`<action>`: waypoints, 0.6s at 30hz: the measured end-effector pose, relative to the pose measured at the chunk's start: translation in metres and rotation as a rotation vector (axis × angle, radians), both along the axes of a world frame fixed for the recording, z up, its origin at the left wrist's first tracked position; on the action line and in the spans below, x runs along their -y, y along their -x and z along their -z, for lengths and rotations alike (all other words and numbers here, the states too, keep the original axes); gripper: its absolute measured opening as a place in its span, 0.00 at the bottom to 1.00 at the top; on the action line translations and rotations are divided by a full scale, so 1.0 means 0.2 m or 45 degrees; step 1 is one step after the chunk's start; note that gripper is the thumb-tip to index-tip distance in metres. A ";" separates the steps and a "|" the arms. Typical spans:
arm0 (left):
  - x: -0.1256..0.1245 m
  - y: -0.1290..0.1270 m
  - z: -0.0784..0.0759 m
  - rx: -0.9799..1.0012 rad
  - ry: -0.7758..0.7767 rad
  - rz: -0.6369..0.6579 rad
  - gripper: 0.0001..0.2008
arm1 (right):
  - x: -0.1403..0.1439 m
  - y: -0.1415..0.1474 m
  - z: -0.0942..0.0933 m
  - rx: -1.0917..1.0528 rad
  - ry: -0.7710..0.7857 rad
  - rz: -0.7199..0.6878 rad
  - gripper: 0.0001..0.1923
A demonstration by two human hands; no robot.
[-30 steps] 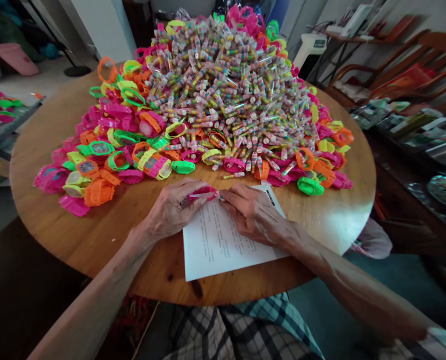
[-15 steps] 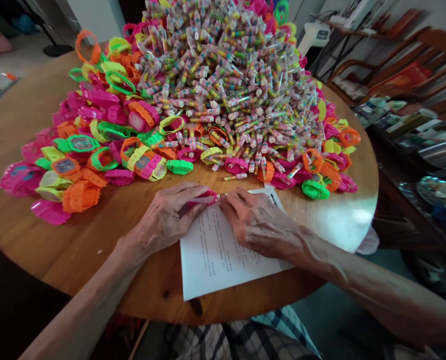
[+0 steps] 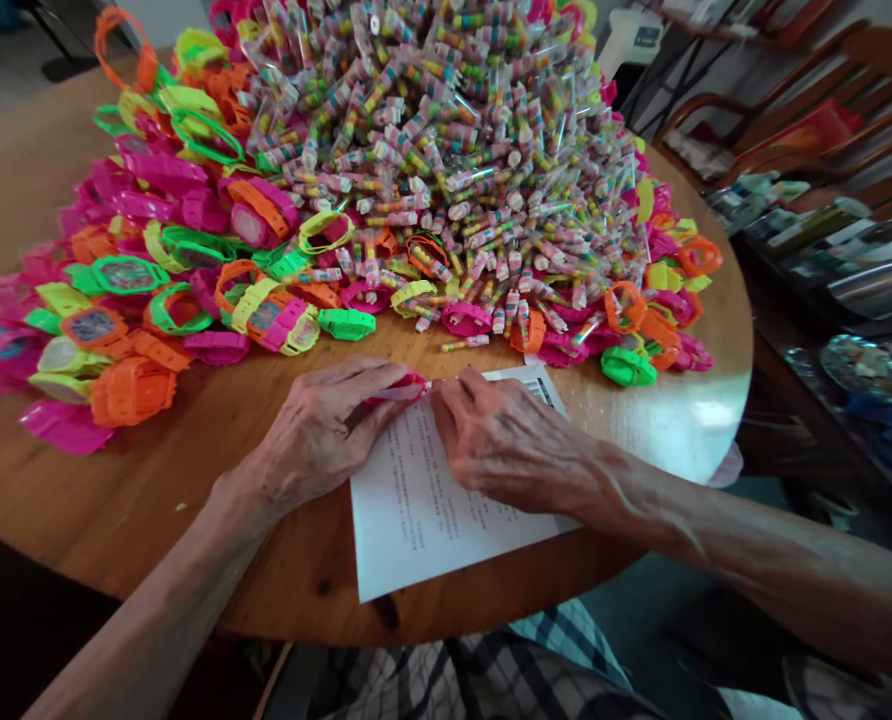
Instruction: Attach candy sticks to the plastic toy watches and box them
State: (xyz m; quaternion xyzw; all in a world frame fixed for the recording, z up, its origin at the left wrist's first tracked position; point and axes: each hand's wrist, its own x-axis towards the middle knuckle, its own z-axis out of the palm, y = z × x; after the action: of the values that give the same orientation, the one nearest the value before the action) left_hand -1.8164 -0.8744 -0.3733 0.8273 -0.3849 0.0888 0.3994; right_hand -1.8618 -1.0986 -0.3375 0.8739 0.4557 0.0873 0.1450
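My left hand [image 3: 333,425] is closed around a pink plastic toy watch [image 3: 405,388], most of it hidden by the fingers. Against its right end, the bent fingers of my right hand [image 3: 495,435] are pinched together; what lies between them is too small and covered to make out. Both hands rest over a printed white sheet of paper [image 3: 408,545] on the wooden table. Just beyond the fingertips lies a single wrapped candy roll [image 3: 465,343].
A big heap of wrapped candy rolls [image 3: 446,150] fills the table's far middle. Bright toy watches [image 3: 131,275] spread to its left, with more, such as a green watch [image 3: 628,366], at its right. A wooden chair [image 3: 813,110] and a cluttered dark side table [image 3: 783,350] stand right.
The view has shifted slightly, so the heap sits a little farther left and higher. My hands keep nearly the same pose, meeting at the pink toy watch.
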 end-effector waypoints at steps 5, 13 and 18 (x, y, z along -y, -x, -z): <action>0.00 0.00 0.00 0.001 0.037 -0.006 0.10 | -0.01 0.00 -0.03 -0.003 0.030 -0.026 0.07; 0.00 -0.01 0.01 -0.053 0.035 0.001 0.10 | 0.01 0.00 0.03 -0.118 -0.027 0.108 0.07; 0.00 -0.01 0.04 -0.108 0.099 -0.004 0.10 | 0.03 -0.03 -0.04 -0.335 -0.800 0.382 0.15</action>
State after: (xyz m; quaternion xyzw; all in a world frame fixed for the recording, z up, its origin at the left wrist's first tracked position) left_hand -1.8148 -0.8738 -0.3806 0.8149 -0.3624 0.0690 0.4470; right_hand -1.8560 -1.1040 -0.3304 0.9366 0.2882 0.0876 -0.1790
